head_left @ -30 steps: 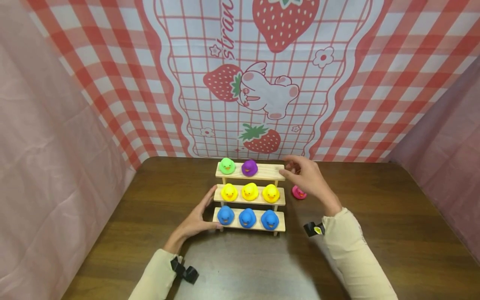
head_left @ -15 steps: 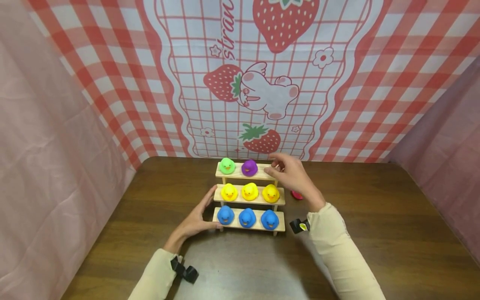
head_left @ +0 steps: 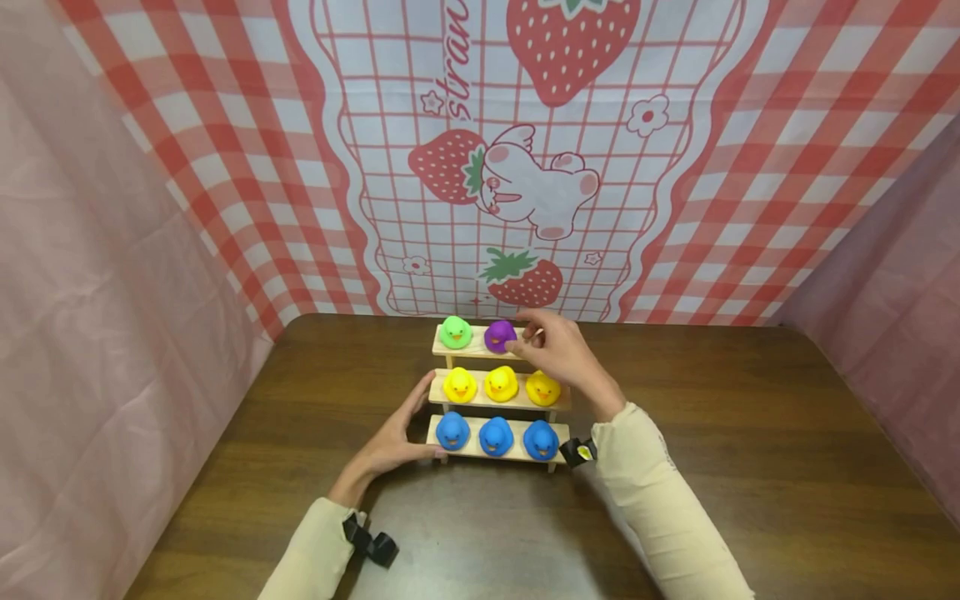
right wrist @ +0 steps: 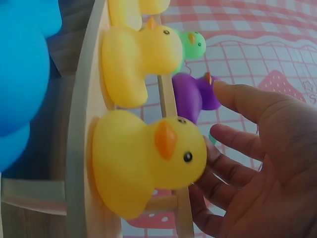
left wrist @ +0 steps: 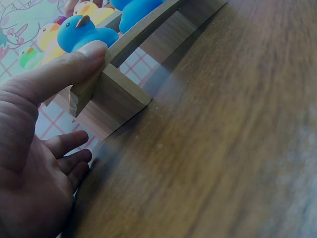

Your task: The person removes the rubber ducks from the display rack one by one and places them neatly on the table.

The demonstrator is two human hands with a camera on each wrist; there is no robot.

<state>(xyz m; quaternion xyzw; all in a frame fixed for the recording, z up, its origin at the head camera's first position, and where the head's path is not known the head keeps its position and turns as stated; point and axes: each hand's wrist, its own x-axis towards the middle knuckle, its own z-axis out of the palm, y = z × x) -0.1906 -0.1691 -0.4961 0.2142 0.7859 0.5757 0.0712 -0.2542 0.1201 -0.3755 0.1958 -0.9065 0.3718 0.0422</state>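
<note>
A three-tier wooden display stand (head_left: 558, 456) holds several toy ducks. My left hand (head_left: 390, 437) rests against its left end, thumb on the bottom tier beside a blue duck (left wrist: 86, 34), other fingers extended. My right hand (head_left: 558, 346) is at the top tier, its thumb tip at the purple duck (head_left: 498, 337). In the right wrist view the fingers (right wrist: 237, 141) are spread and slightly bent, not wrapped round that purple duck. A green duck (head_left: 454, 332) sits left of it. Yellow ducks (head_left: 501, 384) line the middle tier, blue ducks (head_left: 496, 437) the bottom one.
The stand is on a brown wooden table (head_left: 720, 467). Behind hangs a strawberry-print checked cloth (head_left: 645, 208); pink curtains (head_left: 97, 333) flank both sides. The right arm's sleeve (head_left: 660, 492) reaches past the stand's right side.
My right hand has moved left along the top tier to the purple duck. A pink duck seen on the table earlier is now out of sight behind that hand. The left hand stays put.
</note>
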